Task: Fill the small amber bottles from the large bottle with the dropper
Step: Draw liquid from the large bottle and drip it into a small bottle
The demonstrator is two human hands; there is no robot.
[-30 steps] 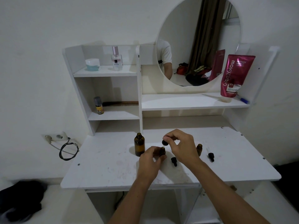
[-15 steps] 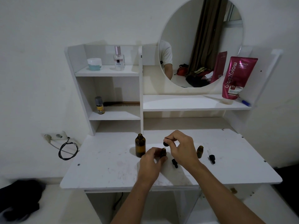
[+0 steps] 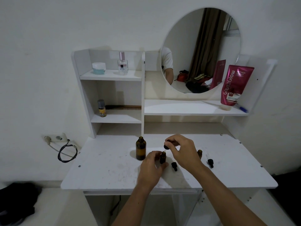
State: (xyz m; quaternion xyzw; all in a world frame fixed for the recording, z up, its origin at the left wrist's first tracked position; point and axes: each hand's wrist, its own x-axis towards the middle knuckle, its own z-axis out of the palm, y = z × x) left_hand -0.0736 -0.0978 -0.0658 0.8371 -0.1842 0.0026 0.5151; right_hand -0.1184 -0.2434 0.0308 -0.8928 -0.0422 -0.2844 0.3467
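The large amber bottle (image 3: 140, 150) stands open and upright on the white vanity top (image 3: 105, 168). Just right of it my left hand (image 3: 150, 169) grips a small amber bottle (image 3: 162, 157) that stands on the surface. My right hand (image 3: 182, 151) pinches the black dropper (image 3: 166, 146) directly above that bottle's mouth. A second small amber bottle (image 3: 199, 153) stands to the right, partly hidden behind my right hand. Two black dropper caps lie on the top: one (image 3: 174, 166) near my left fingers, the other (image 3: 210, 162) further right.
Shelves behind hold a jar (image 3: 98, 68), a perfume bottle (image 3: 122, 64), a small yellow bottle (image 3: 102, 108), a comb (image 3: 123, 107) and a pink tube (image 3: 234, 85). A round mirror (image 3: 200, 49) hangs above. A wall socket with a looped cable (image 3: 66, 152) sits left of the vanity.
The dropper in my right hand has stayed over the small bottle, with only a slight shift. My left hand keeps its grip on the bottle.
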